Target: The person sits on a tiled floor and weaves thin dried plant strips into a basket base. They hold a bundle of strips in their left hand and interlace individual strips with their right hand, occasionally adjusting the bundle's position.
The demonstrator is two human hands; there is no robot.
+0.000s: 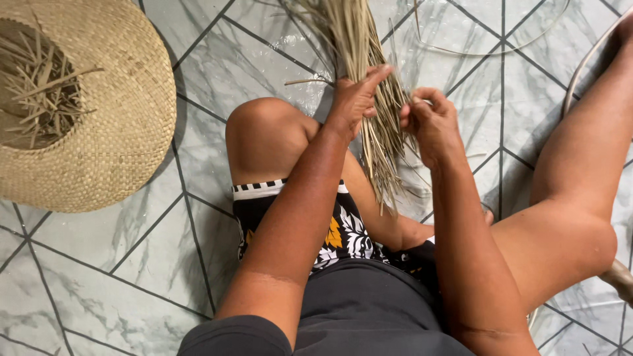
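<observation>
A bundle of dry straw strips [359,46] hangs from the top of the view down between my knees. My left hand [356,99] holds the bundle on its left side, fingers stretched across the strips. My right hand [428,122] pinches a few strips on the bundle's right side. The loose ends [386,178] fan out below both hands, above my lap.
A woven straw hat [112,125] lies upside down on the marble-patterned tile floor [132,277] at the left, with several cut straw pieces [36,92] in its crown. A thin wire hoop [491,49] lies on the floor at the top right. My bare knees flank the bundle.
</observation>
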